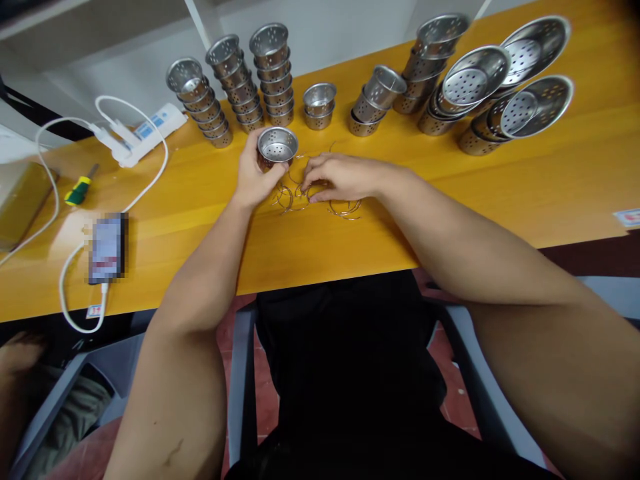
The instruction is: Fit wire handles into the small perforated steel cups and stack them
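Note:
My left hand (258, 175) is closed around the side of a small perforated metal cup (278, 144), its open mouth tilted up toward me. Just to the right, my right hand (336, 176) reaches down over a scatter of thin curved metal wires (345, 209) on the tabletop. Its fingers are bent and close together among the wires; whether they pinch one is too small to make out. More wire rings (285, 199) lie between the two hands. Behind the held cup stands a short stack of similar cups (320, 105).
Tall cup stacks (273, 73) line the back of the yellow table (300, 250). Larger perforated cups (537, 107) lean at the right. On the left are a power strip (153, 137), a screwdriver (80, 189) and a phone (107, 248) with a white cable. Another person's hand (20, 350) shows lower left.

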### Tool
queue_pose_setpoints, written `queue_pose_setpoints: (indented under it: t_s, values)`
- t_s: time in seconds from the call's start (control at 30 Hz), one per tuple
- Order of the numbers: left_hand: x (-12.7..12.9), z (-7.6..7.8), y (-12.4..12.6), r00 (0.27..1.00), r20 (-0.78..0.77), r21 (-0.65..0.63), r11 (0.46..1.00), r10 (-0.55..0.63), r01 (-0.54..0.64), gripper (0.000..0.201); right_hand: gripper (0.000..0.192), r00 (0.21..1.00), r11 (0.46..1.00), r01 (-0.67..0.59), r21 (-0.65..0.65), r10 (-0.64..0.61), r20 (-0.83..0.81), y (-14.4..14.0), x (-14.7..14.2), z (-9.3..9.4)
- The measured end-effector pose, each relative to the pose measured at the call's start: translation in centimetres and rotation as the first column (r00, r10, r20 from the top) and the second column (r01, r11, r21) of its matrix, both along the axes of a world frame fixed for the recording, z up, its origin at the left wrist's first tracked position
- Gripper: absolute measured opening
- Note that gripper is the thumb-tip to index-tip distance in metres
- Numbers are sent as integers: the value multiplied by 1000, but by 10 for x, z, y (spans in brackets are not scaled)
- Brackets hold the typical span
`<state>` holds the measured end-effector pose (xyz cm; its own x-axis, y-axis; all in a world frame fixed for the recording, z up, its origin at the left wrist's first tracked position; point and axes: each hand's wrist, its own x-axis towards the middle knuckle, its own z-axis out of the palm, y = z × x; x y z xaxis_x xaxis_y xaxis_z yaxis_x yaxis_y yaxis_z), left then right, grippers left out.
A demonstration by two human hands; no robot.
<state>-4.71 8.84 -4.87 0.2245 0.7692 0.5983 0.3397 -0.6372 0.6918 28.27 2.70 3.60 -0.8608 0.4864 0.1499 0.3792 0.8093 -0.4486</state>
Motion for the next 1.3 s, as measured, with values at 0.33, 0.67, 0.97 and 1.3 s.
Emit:
queue_pose_setpoints:
  t_s: [0.33, 0.67, 0.97, 1.3]
  values:
    - [-2, -13, 8, 998, 0, 55, 997, -57, 57, 123, 15, 985, 989, 136, 57, -141, 97, -11, -8, 5]
    - [1, -3, -1, 999, -43, 2, 1000, -14, 14, 105, 8, 992, 992, 122, -32, -123, -30, -11, -3, 14]
    - [3, 0, -3, 999, -43, -3, 1000, -22, 22, 106, 35, 964, 970, 229, -84, -238, -115, -16, -3, 16]
    - [0, -1, 2, 993, 50, 2, 994, -109, 109, 119, 80, 794, 864, 472, -173, -502, -344, -7, -8, 11]
